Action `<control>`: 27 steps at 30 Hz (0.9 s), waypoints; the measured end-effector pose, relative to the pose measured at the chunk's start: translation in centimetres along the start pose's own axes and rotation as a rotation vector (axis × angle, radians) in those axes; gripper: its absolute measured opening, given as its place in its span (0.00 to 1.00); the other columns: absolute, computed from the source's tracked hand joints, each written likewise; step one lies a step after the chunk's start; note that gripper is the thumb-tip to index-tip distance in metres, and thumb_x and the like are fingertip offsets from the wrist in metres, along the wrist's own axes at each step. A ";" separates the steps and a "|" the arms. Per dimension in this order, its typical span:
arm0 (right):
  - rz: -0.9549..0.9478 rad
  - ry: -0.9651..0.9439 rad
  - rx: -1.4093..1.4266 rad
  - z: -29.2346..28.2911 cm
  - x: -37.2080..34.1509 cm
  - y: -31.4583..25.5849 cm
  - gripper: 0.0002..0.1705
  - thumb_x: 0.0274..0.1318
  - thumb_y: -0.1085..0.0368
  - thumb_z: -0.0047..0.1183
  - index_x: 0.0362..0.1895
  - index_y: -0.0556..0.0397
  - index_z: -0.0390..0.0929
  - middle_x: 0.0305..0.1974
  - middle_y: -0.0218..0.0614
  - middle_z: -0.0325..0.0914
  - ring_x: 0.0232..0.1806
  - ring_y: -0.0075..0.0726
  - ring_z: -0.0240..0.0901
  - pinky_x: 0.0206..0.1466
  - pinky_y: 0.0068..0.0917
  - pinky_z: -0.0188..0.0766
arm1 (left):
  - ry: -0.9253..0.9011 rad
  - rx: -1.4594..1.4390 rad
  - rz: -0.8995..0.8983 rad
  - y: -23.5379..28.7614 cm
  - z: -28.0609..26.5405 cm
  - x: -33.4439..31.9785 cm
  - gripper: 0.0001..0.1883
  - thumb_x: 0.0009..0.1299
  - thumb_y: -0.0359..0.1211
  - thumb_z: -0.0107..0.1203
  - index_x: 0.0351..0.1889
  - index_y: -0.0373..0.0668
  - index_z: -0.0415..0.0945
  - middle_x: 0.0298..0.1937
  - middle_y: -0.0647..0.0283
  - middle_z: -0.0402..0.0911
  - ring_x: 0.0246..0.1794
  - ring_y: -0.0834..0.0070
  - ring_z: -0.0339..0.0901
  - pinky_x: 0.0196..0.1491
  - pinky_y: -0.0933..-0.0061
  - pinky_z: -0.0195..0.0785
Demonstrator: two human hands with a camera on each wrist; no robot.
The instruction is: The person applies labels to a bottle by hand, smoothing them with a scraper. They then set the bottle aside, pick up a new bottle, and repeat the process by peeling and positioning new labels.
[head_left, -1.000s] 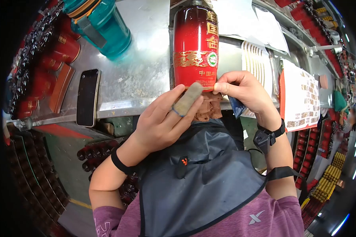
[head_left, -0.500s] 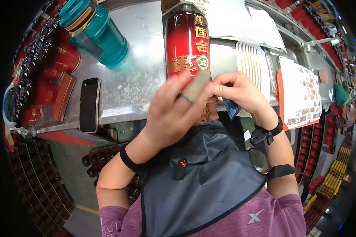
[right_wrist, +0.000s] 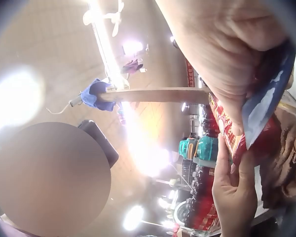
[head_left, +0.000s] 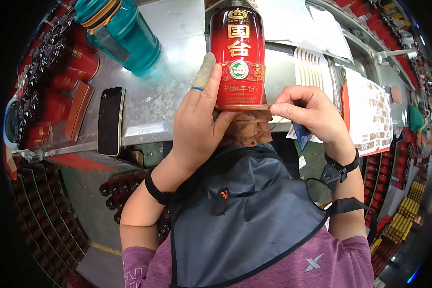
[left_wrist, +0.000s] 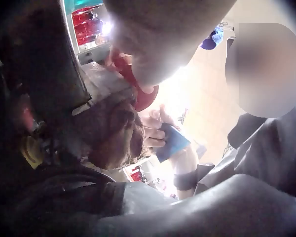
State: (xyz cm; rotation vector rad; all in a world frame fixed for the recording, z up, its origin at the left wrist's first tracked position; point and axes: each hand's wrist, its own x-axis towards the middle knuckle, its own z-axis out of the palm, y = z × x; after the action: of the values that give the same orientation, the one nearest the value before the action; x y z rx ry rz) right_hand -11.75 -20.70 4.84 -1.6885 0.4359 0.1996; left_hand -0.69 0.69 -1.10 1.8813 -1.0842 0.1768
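A red bottle (head_left: 237, 53) with gold lettering and a round green-and-white emblem lies with its neck away from me, its base over a brown cloth (head_left: 247, 130). My left hand (head_left: 194, 113) grips the bottle's lower left side, thumb by the base and fingers along the glass; one finger wears a beige finger cot (head_left: 204, 74). At the base's right corner, my right hand (head_left: 314, 113) pinches the end of a thin pale strip (head_left: 259, 107) between thumb and forefinger. Its other fingers curl round a blue flat piece (head_left: 301, 137), also visible in the right wrist view.
On the metal table (head_left: 151, 115) are a teal water bottle (head_left: 134, 43), a phone (head_left: 111, 120) and a reddish-brown block (head_left: 79, 111). More red bottles (head_left: 79, 62) stand at the left. Papers (head_left: 367, 113) and a striped sheet (head_left: 312, 72) lie at the right.
The red bottle has turned about its length, bringing its lettering and emblem to face up. My left hand has moved from across its base to its left side. The right hand keeps its pinch.
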 end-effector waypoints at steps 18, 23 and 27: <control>0.008 0.031 -0.019 0.5 0.8 0.7 0.11 0.58 0.61 0.66 0.31 0.55 0.84 0.21 0.15 0.67 0.25 0.10 0.57 0.28 0.15 0.54 | -0.060 -0.175 -0.129 -0.8 0.0 -0.8 0.36 0.69 0.32 0.63 0.73 0.32 0.58 0.68 0.45 0.69 0.63 0.58 0.74 0.62 0.63 0.71; 0.004 0.018 -0.027 0.6 1.2 1.0 0.12 0.58 0.60 0.66 0.30 0.55 0.83 0.21 0.15 0.65 0.24 0.11 0.55 0.28 0.16 0.53 | -0.007 -0.170 -0.087 -1.4 0.5 -1.0 0.39 0.66 0.34 0.64 0.73 0.32 0.59 0.60 0.43 0.74 0.57 0.49 0.76 0.56 0.60 0.71; 0.073 -0.008 -0.062 0.5 1.2 0.4 0.09 0.59 0.62 0.65 0.32 0.54 0.83 0.28 0.19 0.77 0.31 0.12 0.66 0.35 0.16 0.63 | -0.024 -0.168 -0.095 -0.9 0.0 -0.9 0.39 0.65 0.32 0.64 0.72 0.32 0.59 0.60 0.43 0.74 0.57 0.48 0.75 0.57 0.59 0.71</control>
State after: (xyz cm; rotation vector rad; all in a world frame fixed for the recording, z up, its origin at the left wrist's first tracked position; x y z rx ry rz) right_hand -10.78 -20.49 3.91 -1.7328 0.4898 0.2759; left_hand -0.55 1.39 -2.21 1.7834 -0.9912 0.0086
